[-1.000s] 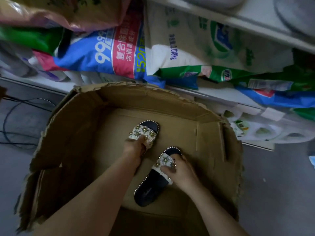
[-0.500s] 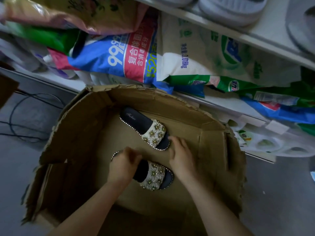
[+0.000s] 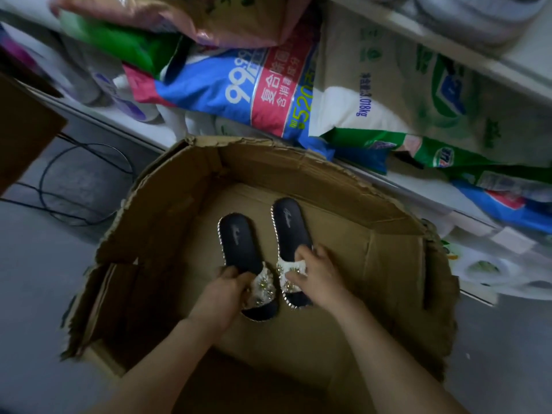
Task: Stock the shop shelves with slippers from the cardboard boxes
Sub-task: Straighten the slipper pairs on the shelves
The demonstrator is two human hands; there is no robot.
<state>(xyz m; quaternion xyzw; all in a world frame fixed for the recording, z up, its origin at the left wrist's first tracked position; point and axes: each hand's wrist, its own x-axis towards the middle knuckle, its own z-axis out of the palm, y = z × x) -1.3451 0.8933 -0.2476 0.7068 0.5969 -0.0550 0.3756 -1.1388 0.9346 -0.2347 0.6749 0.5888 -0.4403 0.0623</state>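
Two dark slippers with white jewelled straps lie side by side inside an open cardboard box (image 3: 167, 210) on the floor, heels pointing away from me. My left hand (image 3: 227, 291) grips the strap of the left slipper (image 3: 239, 243). The strap of the right slipper (image 3: 288, 225) is pinched by my right hand (image 3: 316, 273). Both toes are partly hidden under my hands. Nothing else lies in the box.
Behind the box a low white shelf (image 3: 140, 130) holds stacked bags, among them a blue and red bag (image 3: 239, 91) and a white and green bag (image 3: 388, 94). Grey shoes (image 3: 478, 16) sit on the shelf above. Black cables (image 3: 74, 186) loop on the grey floor at left.
Both slippers were turned from lying crosswise to lying parallel, heels away from me. My hands moved onto their straps and brought them together in the middle of the box.
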